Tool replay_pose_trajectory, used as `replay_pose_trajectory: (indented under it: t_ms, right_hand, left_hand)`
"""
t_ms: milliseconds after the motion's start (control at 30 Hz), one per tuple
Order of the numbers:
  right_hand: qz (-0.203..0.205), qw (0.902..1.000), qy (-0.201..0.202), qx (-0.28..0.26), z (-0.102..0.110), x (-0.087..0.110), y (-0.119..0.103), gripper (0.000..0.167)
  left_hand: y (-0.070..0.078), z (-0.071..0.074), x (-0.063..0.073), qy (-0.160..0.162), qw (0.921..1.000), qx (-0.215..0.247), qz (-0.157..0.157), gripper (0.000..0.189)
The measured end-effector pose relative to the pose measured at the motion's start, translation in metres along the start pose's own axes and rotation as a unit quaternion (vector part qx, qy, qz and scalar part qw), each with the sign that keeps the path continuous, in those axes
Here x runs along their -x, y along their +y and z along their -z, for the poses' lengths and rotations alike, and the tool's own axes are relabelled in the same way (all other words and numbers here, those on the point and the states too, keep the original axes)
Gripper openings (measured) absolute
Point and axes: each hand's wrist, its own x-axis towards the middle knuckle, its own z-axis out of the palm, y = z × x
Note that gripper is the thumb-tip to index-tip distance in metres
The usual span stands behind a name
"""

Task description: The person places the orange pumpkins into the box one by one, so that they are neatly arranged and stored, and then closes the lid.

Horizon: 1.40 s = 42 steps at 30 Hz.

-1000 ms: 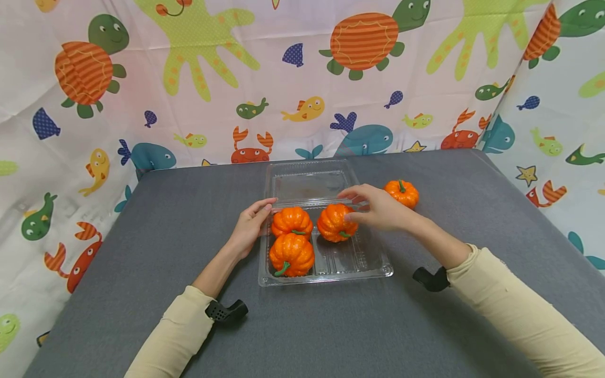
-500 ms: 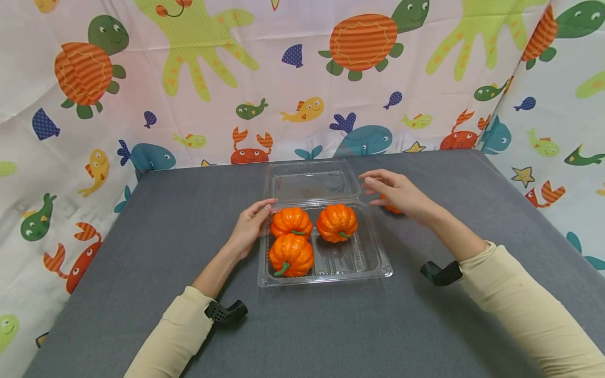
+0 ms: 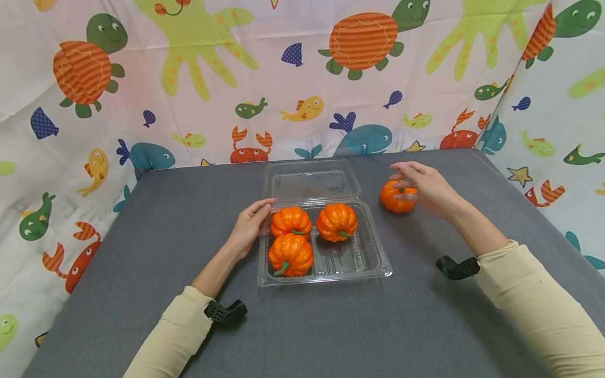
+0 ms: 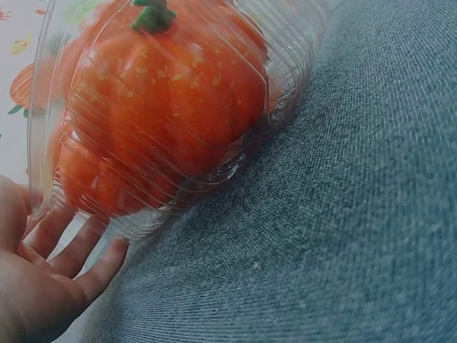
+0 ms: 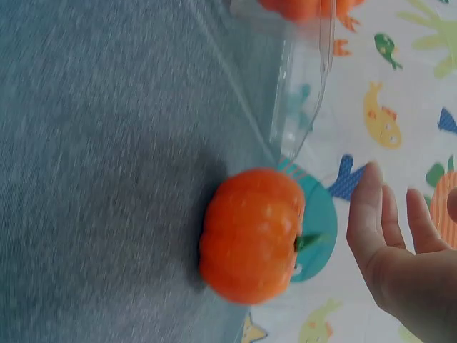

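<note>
My left hand (image 3: 247, 227) grips the left edge of a clear plastic clamshell container (image 3: 352, 274), near its hinge. In the left wrist view, several fingers of that hand lie against the ribbed outer wall. Inside the tray sit two orange toy pumpkins at the left, a rear one (image 3: 290, 219) and a front one (image 3: 291, 256). A third pumpkin (image 3: 336, 223) stands at the tray's back right. Over a fourth pumpkin (image 3: 396, 198), on the cloth right of the container, hovers my right hand (image 3: 427, 189), fingers spread and holding nothing. The right wrist view shows a gap between them.
The container's lid (image 3: 312, 181) lies folded back behind the tray. Grey cloth (image 3: 331, 331) covers the table. A curtain (image 3: 198, 126) printed with sea animals hangs along the back and sides. Each wrist carries a black camera mount (image 3: 226, 311).
My right hand has let go of the pumpkin at the tray's back right and moved right, over the pumpkin outside. The left hand has stayed at the container's edge.
</note>
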Motion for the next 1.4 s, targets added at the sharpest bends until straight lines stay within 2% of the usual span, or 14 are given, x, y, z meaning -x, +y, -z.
replay_pose_trajectory:
  t_ms: [233,500,867,1100,1400]
  right_hand:
    - [-0.018,0.9986,0.048,0.011,0.025,-0.003,0.012,0.065]
    - [-0.042,0.9965,0.065,0.031,0.041,-0.01,0.034,0.067]
    - [-0.116,0.9922,-0.003,0.045,0.045,-0.02,0.049,0.072]
    - [-0.134,0.9897,-0.026,0.043,0.043,-0.026,0.051,0.072]
    - [-0.144,0.9867,-0.067,0.036,0.048,-0.025,0.056,0.08]
  left_hand:
    - [0.0,0.001,0.0,0.002,1.0,-0.005,0.001,0.043]
    - [0.0,0.001,0.0,0.001,1.0,-0.003,-0.001,0.043]
    - [-0.001,0.001,-0.001,0.001,1.0,0.002,0.0,0.045]
    - [0.0,0.0,-0.001,0.001,1.0,0.005,0.003,0.044]
    - [0.0,0.0,-0.001,0.003,0.9999,0.011,0.005,0.043]
